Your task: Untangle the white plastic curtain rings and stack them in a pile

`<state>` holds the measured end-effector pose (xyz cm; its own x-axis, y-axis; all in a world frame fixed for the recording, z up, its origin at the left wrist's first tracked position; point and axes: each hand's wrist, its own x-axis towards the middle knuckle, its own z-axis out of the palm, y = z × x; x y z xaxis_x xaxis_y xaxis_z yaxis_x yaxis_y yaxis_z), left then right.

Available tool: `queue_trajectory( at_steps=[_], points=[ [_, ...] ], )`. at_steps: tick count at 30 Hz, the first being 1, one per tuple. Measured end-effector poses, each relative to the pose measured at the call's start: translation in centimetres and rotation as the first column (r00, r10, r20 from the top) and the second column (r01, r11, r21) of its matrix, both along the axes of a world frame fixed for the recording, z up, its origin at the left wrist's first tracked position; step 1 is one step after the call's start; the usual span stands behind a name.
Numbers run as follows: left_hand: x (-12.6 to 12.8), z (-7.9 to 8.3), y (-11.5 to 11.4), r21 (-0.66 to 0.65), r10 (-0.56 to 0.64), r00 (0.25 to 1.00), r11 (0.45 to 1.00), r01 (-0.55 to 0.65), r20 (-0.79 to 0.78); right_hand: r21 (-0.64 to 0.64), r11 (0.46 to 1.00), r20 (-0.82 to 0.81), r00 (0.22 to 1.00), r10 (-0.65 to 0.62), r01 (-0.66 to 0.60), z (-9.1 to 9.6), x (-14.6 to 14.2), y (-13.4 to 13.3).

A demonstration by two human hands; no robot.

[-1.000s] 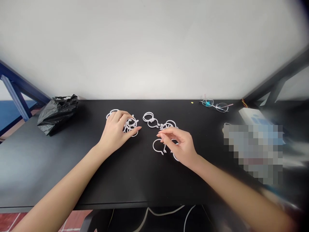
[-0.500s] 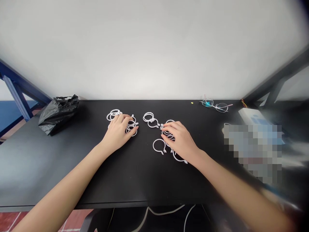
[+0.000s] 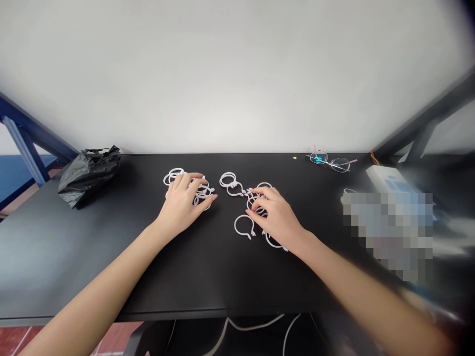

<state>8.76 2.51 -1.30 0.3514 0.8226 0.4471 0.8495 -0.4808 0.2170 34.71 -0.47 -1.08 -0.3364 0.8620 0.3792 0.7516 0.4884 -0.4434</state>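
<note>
Several thin white open rings with small knobbed ends lie on the black table. My left hand (image 3: 181, 200) rests palm down over the left cluster of rings (image 3: 202, 192), fingers apart and thumb stretched to the right; it hides part of the pile. Over the right cluster of rings (image 3: 256, 200) lies my right hand (image 3: 274, 210), its fingers bent and thumb apart, the fingertips touching the rings. Between the hands are a few overlapping rings (image 3: 227, 179). One single ring (image 3: 235, 225) lies nearer to me, and another ring (image 3: 273, 241) is partly under my right wrist.
A crumpled black plastic bag (image 3: 91, 173) sits at the left of the black table (image 3: 208, 277). Eyeglasses (image 3: 329, 162) lie at the back right. A white box (image 3: 388, 178) and a blurred-out item (image 3: 389, 232) are at the right. Cables (image 3: 256, 326) hang below the front edge.
My left thumb has spread a little to the right, and the rings beneath that hand have shifted slightly. My right fingers have moved slightly over their rings.
</note>
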Motion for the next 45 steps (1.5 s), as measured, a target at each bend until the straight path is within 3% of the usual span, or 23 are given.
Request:
queue_trajectory(
  at_steps=[3,6,9,11,14,17,20,26,31,33,41,45],
  points=[
    [0.5,0.5,-0.4,0.042,-0.058,0.997,0.998,0.055,0.056,0.038,0.999,-0.034,0.999,0.012,-0.011,0.1,-0.2,0.0],
    [1.3,1.2,-1.2,0.052,-0.154,0.973,0.988,0.147,0.172,0.166,0.986,-0.178,0.984,0.032,-0.002,0.5,-0.5,-0.1],
    [2.2,1.8,-2.4,-0.069,-0.247,0.886,0.953,0.297,0.393,0.322,0.947,-0.311,0.942,0.126,-0.02,1.2,-0.9,-0.5],
    [2.9,2.0,-3.3,-0.247,-0.225,0.77,0.862,0.443,0.598,0.395,0.917,-0.313,0.931,0.186,-0.051,1.5,-0.9,-0.7],
    [3.8,2.0,-4.2,-0.419,-0.037,0.558,0.62,0.664,0.829,0.436,0.889,-0.23,0.937,0.263,-0.142,1.6,-0.9,-1.0],
    [4.4,1.8,-4.4,-0.414,0.153,0.386,0.412,0.812,0.91,0.435,0.855,-0.17,0.907,0.385,-0.281,1.2,-0.9,-1.2],
    [4.5,1.7,-4.3,-0.392,0.244,0.326,0.305,0.868,0.913,0.428,0.818,-0.167,0.856,0.489,-0.384,1.1,-1.2,-1.4],
    [4.3,1.8,-4.1,-0.405,0.254,0.334,0.317,0.858,0.908,0.413,0.814,-0.201,0.831,0.519,-0.408,1.3,-1.8,-1.8],
    [3.9,1.8,-3.8,-0.317,0.332,0.24,0.202,0.927,0.912,0.409,0.85,-0.289,0.836,0.466,-0.332,1.3,-1.7,-1.6],
    [3.8,1.6,-3.6,-0.299,0.362,0.217,0.186,0.936,0.906,0.404,0.863,-0.33,0.832,0.446,-0.302,1.2,-1.8,-1.5],
    [3.8,0.8,-3.4,-0.238,0.347,0.169,0.168,0.957,0.923,0.404,0.84,-0.425,0.739,0.523,-0.362,1.1,-2.4,-1.6],
    [4.0,1.0,-3.6,-0.296,0.321,0.213,0.239,0.925,0.923,0.342,0.872,-0.497,0.72,0.485,-0.351,1.3,-2.4,-1.8]
  ],
)
